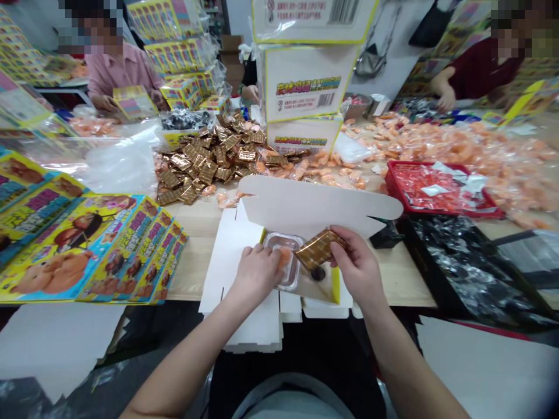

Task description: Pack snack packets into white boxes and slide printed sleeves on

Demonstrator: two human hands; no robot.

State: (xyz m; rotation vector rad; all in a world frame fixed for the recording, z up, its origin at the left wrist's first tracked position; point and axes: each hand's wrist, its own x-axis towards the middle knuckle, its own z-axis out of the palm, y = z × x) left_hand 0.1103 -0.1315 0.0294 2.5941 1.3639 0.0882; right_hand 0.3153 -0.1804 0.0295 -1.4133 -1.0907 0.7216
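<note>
An opened carton (pixel 321 201) lies in front of me with its white lid flap raised. Inside it are a silver foil tray (pixel 292 283) and a small round black piece (pixel 318 273). My left hand (pixel 258 267) reaches over the tray's left side, fingers curled, with an orange piece (pixel 285 256) at the fingertips. Its grip is partly hidden. Between the thumb and fingers of my right hand (pixel 360 265), a shiny gold-brown foil packet (pixel 318 249) is held tilted above the carton's right part.
Flat white cartons (pixel 251 326) lie underneath. Gold packets (pixel 201 163) are heaped behind, beside stacked boxes (pixel 305 81). Printed yellow boxes (pixel 87 250) stand left. A red tray (pixel 437 186) and a black tray of dark packets (pixel 467 262) are right. Co-workers (pixel 124 75) sit across.
</note>
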